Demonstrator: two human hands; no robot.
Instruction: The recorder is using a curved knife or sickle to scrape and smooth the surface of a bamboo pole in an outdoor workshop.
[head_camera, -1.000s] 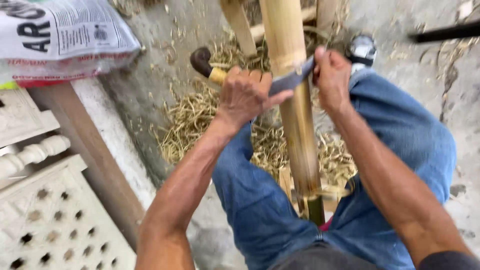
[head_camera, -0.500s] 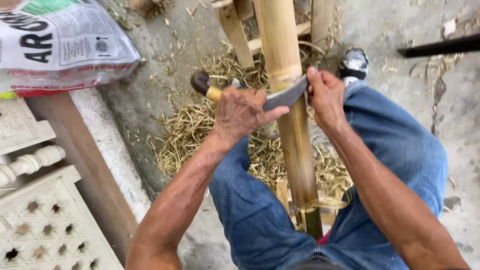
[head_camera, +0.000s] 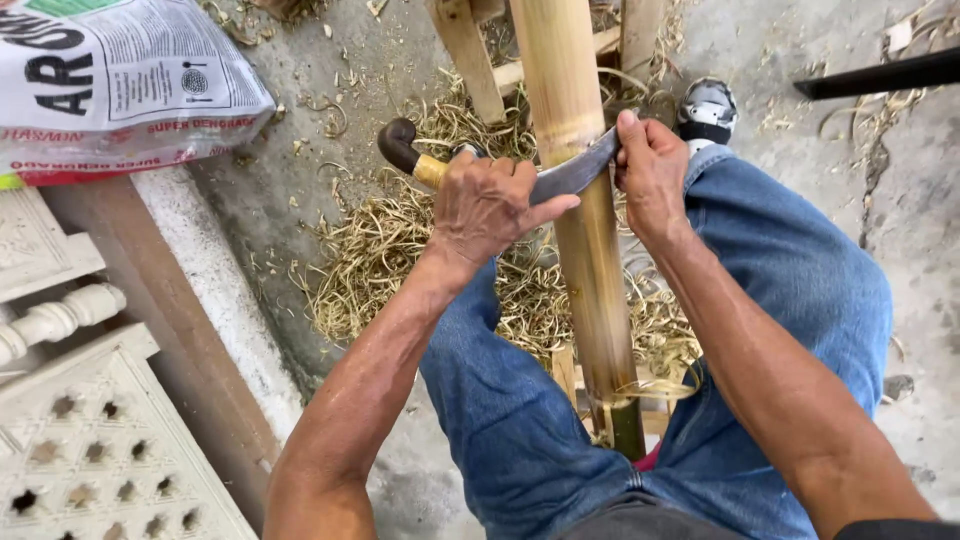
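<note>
Head view: two bare hands draw a curved steel blade across a pale yellow bamboo pole (head_camera: 580, 200).

Stripped to smooth tan, the pole runs lengthwise between the person's blue-jeaned knees, with a dark green unpeeled stub at its near end and a curl of shaving hanging just above that. The left hand (head_camera: 490, 205) is closed around the yellow-ferruled grip of the curved steel knife with a dark hooked handle (head_camera: 480, 165), thumb stretched along the blade; the right hand (head_camera: 652, 170) is shut on the blade's far tip. The blade lies crosswise, touching the pole. Straw-coloured bamboo shavings (head_camera: 390, 250) litter the concrete floor (head_camera: 300, 80) beneath. Compared with half a second earlier, both hands and the blade sit slightly further up the pole, away from the body.
</note>
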